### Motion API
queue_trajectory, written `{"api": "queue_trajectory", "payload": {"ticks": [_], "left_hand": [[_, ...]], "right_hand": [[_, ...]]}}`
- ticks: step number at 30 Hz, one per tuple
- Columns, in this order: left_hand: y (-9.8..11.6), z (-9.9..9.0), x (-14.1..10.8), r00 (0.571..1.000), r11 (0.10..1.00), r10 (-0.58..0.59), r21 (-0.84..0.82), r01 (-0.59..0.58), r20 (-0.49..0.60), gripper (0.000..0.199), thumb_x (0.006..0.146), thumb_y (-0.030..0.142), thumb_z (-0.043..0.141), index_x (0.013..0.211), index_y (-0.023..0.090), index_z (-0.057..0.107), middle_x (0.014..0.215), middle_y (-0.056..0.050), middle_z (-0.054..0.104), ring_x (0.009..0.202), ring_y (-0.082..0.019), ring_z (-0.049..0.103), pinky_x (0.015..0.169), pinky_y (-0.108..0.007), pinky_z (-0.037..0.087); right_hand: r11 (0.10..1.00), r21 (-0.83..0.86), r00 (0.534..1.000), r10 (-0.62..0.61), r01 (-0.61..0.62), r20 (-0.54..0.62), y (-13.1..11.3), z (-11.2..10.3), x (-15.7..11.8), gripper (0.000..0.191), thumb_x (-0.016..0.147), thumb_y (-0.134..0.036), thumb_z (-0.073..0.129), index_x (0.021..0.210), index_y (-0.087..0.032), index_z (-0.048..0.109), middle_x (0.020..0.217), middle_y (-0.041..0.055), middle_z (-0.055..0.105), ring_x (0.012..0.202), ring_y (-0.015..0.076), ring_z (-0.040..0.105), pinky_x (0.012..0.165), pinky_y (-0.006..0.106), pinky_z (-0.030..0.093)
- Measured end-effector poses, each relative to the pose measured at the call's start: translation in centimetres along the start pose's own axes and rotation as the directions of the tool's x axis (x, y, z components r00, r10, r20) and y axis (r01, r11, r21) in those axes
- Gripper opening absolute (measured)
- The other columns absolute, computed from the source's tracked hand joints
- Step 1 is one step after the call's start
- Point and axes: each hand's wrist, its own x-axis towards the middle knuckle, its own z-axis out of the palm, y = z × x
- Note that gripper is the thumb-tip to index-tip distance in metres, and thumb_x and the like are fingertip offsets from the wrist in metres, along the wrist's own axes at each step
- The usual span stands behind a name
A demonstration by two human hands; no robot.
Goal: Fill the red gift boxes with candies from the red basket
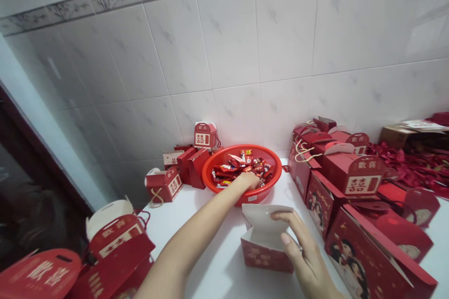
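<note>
My left hand reaches over the near rim of a red plastic basket and down among small red-wrapped candies. Its fingers curl downward, their tips hidden, and I cannot make out what is between them. In front of the basket an open-topped red paper gift box with a white inside stands on the table. The right side of that box is gripped by my right hand, fingers over the top edge and thumb near the opening.
Red gift boxes with rope handles crowd the right side. More boxes stand at the left front, and several beside the basket. A tiled wall rises behind the white table. Dark pink ribbon-like material lies far right.
</note>
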Motion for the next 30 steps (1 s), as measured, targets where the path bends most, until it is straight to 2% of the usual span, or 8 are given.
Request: {"api": "queue_trajectory", "payload": {"ticks": [2, 5, 9, 12, 17, 20, 24, 30], "left_hand": [[-0.8, -0.4, -0.5, 0.999, 0.993, 0.006, -0.115, -0.010, -0.031, 0.020, 0.064, 0.014, 0.071, 0.082, 0.018, 0.077, 0.075, -0.006, 0.075, 0.073, -0.022, 0.069, 0.067, -0.025, 0.052], [-2.2, -1.0, -1.7, 0.991, 0.948, 0.005, -0.314, -0.046, -0.131, 0.029, 0.068, 0.017, 0.067, 0.096, 0.016, 0.076, 0.080, -0.003, 0.074, 0.073, -0.019, 0.067, 0.065, -0.023, 0.051], [-4.1, -1.8, -3.7, 0.960, 0.864, -0.026, -0.489, -0.119, -0.279, 0.033, 0.072, 0.020, 0.063, 0.102, 0.014, 0.074, 0.095, -0.005, 0.073, 0.076, -0.016, 0.065, 0.067, -0.024, 0.050], [-5.1, -2.0, -5.1, 0.939, 0.755, -0.066, -0.632, -0.174, -0.337, 0.032, 0.070, 0.025, 0.066, 0.099, 0.014, 0.073, 0.102, -0.005, 0.071, 0.066, -0.012, 0.059, 0.058, -0.023, 0.046], [-5.7, -1.6, -6.4, 0.935, 0.450, -0.199, -0.875, -0.180, -0.295, 0.038, 0.058, 0.026, 0.077, 0.093, 0.013, 0.073, 0.074, 0.000, 0.067, 0.048, -0.006, 0.041, 0.044, -0.021, 0.029], [-5.8, -1.2, -6.7, 0.926, 0.362, -0.253, -0.915, -0.177, -0.279, 0.036, 0.054, 0.022, 0.081, 0.089, 0.013, 0.073, 0.064, 0.003, 0.062, 0.049, -0.007, 0.044, 0.045, -0.021, 0.030], [-5.9, -0.7, -6.5, 0.919, 0.276, -0.285, -0.941, -0.195, -0.274, 0.033, 0.054, 0.024, 0.085, 0.083, 0.012, 0.074, 0.066, 0.001, 0.064, 0.056, -0.009, 0.052, 0.051, -0.021, 0.037], [-6.2, -0.4, -6.4, 0.921, 0.189, -0.298, -0.961, -0.200, -0.250, 0.037, 0.063, 0.037, 0.085, 0.088, 0.013, 0.073, 0.058, 0.004, 0.059, 0.045, -0.005, 0.045, 0.044, -0.019, 0.032]], "right_hand": [[1.000, 0.011, 1.000, 0.008, -0.008, 0.007, -0.1, -0.1, 0.0, 0.022, 0.101, -0.030, 0.040, 0.117, -0.030, 0.055, 0.114, 0.0008, 0.061, 0.108, 0.0165, 0.062, 0.089, 0.021, 0.049], [0.999, 0.038, 0.999, 0.031, -0.032, 0.031, -0.2, -0.1, 0.0, 0.022, 0.101, -0.030, 0.039, 0.116, -0.030, 0.054, 0.114, 0.0005, 0.060, 0.108, 0.0154, 0.061, 0.086, 0.020, 0.050], [0.998, 0.047, 0.999, 0.032, -0.034, 0.042, -0.6, 0.0, 0.0, 0.022, 0.100, -0.030, 0.040, 0.116, -0.029, 0.055, 0.113, 0.0016, 0.060, 0.107, 0.0163, 0.061, 0.088, 0.021, 0.050], [0.998, 0.046, 0.999, 0.034, -0.035, 0.031, -0.8, 0.0, 0.0, 0.022, 0.099, -0.030, 0.042, 0.118, -0.029, 0.055, 0.115, 0.0030, 0.060, 0.108, 0.0173, 0.062, 0.087, 0.022, 0.052], [0.997, 0.043, 0.998, 0.058, -0.059, 0.037, -0.9, -0.1, -0.1, 0.025, 0.099, -0.033, 0.045, 0.122, -0.030, 0.052, 0.121, 0.0035, 0.058, 0.114, 0.0181, 0.060, 0.090, 0.023, 0.052], [0.997, 0.033, 0.997, 0.069, -0.071, 0.043, -0.7, -0.2, -0.1, 0.025, 0.099, -0.035, 0.044, 0.123, -0.030, 0.052, 0.123, 0.0036, 0.058, 0.117, 0.0187, 0.059, 0.088, 0.023, 0.053], [0.998, 0.003, 0.997, 0.069, -0.069, 0.029, -0.6, -0.2, 0.0, 0.025, 0.099, -0.036, 0.044, 0.121, -0.028, 0.053, 0.121, 0.0039, 0.059, 0.115, 0.0192, 0.059, 0.089, 0.025, 0.051], [0.998, -0.012, 0.998, 0.066, -0.066, 0.022, -0.6, -0.3, 0.1, 0.023, 0.100, -0.035, 0.044, 0.119, -0.028, 0.054, 0.118, 0.0031, 0.061, 0.112, 0.0187, 0.060, 0.092, 0.026, 0.049]]}}
